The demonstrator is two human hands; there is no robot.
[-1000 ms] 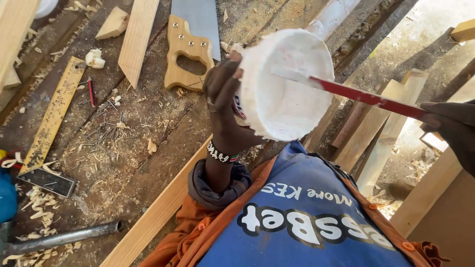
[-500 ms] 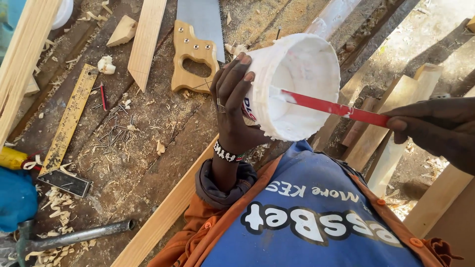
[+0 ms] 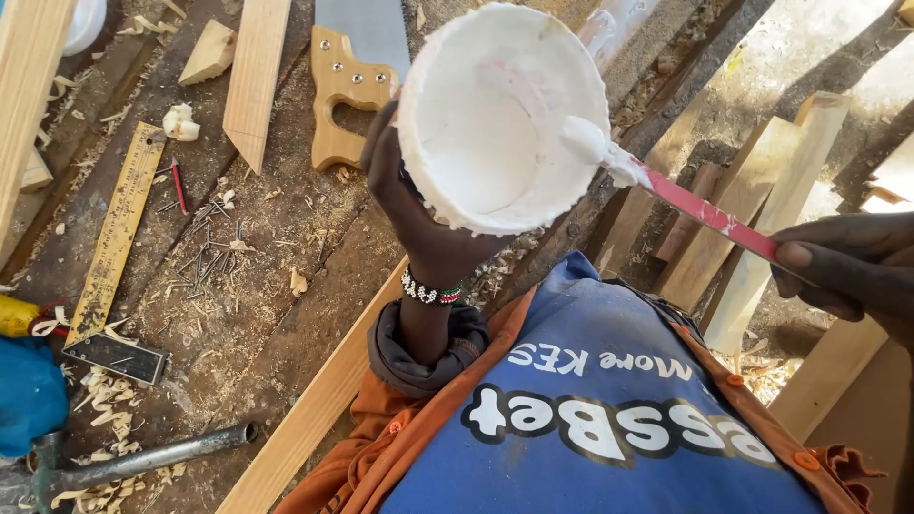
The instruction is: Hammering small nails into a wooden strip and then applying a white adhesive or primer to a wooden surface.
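Head view: left hand [image 3: 405, 205] grips white glue tub [image 3: 500, 114] tilted; right hand [image 3: 852, 271] pinches red stick [image 3: 700, 211], lifting a glue blob clear.

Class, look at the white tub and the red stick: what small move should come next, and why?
Probably lift the red stick clear of the white tub: its tip carries a white blob at the rim, the right hand grips its far end, and the left hand tilts the tub.

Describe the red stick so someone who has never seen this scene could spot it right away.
Start at the white tub held up in the left hand. The red stick slants from its rim to the right hand. Unlike the pale planks beneath, it is thin, red, and tipped with white paste.
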